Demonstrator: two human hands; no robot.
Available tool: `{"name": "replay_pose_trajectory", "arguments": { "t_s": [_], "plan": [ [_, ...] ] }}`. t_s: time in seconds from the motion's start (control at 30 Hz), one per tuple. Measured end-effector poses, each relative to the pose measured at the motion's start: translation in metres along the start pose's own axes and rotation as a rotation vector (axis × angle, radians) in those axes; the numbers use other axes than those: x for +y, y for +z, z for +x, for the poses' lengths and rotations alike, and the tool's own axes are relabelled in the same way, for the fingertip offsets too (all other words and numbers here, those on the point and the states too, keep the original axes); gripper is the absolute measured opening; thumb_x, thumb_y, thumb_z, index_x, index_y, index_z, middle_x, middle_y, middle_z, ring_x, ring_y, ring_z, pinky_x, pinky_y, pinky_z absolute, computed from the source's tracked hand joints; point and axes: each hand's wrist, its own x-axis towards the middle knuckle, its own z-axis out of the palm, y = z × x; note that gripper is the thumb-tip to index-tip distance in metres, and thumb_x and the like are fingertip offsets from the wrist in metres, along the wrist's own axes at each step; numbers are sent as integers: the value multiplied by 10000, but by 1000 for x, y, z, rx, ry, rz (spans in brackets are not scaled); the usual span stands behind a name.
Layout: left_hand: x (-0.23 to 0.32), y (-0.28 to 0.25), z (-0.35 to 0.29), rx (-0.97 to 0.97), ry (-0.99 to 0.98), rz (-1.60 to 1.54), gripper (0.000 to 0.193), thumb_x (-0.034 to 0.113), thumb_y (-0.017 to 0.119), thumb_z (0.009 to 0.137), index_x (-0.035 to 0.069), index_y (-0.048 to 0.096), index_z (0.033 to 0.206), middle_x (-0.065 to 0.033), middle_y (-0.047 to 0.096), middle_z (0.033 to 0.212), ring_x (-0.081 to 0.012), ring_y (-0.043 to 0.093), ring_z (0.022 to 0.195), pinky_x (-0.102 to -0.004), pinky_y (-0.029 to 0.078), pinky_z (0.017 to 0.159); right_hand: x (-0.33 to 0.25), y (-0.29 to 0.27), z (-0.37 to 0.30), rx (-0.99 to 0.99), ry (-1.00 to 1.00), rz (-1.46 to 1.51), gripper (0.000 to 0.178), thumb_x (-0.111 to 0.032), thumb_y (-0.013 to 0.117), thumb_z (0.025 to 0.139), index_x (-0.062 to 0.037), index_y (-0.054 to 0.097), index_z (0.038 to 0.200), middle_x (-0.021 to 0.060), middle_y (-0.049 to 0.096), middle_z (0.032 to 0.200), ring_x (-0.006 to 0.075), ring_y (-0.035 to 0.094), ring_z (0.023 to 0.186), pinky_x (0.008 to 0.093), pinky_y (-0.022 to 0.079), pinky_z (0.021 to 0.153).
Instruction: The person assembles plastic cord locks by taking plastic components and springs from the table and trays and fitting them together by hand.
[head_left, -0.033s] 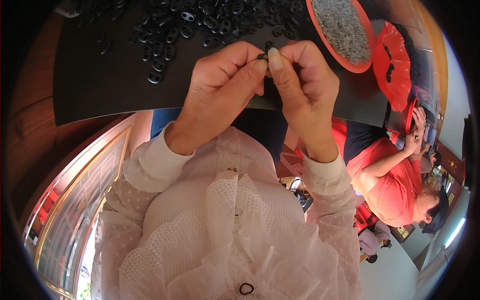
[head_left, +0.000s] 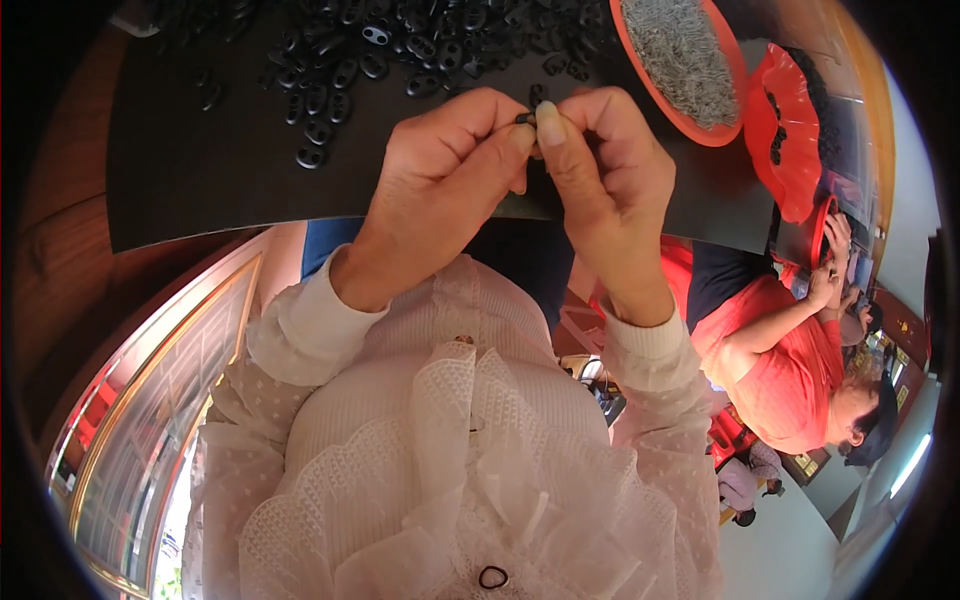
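Observation:
My left hand (head_left: 435,190) and my right hand (head_left: 615,190) meet over the black table top, thumb tips nearly touching. Between them they pinch a small black plastic piece (head_left: 522,118). Fingers cover most of it, so its full shape is hidden. Just beyond the fingertips shows another small black part (head_left: 538,93); whether it is held or lies on the table I cannot tell. Past my hands spreads a pile of black two-hole cord locks (head_left: 420,45), with a short trail of them (head_left: 311,157) reaching toward me on the left.
A red-orange bowl (head_left: 738,118) full of small metal springs stands at the far right. Beside it is a wavy-edged red dish (head_left: 790,175) with black parts in it. Farther right, a person in a red shirt (head_left: 775,370) works with both hands at the table.
Both hands have shifted very slightly toward me, still pinching the black piece.

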Motion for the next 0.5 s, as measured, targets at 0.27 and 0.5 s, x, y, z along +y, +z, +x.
{"name": "replay_pose_trajectory", "arguments": {
  "t_s": [0.27, 0.5],
  "plan": [
    [3, -2, -5, -130, -39, 129, 108, 69, 531, 929, 13, 607, 875, 26, 558, 682, -2, 448, 555, -182, 362, 472, -12, -31, -13, -148, 369, 198, 95, -100, 582, 943, -6, 574, 939, -14, 546, 725, 30, 452, 610, 185, 381, 528],
    [15, -5, -7, -106, -62, 17, 131, 54, 495, 931, -8, 596, 873, -1, 568, 718, -28, 477, 577, -189, 388, 522, 20, -59, -11, -167, 133, -321, 63, -40, 582, 904, -10, 575, 959, 92, 576, 778, 193, 537, 599, 288, 441, 561]
  ]
}}
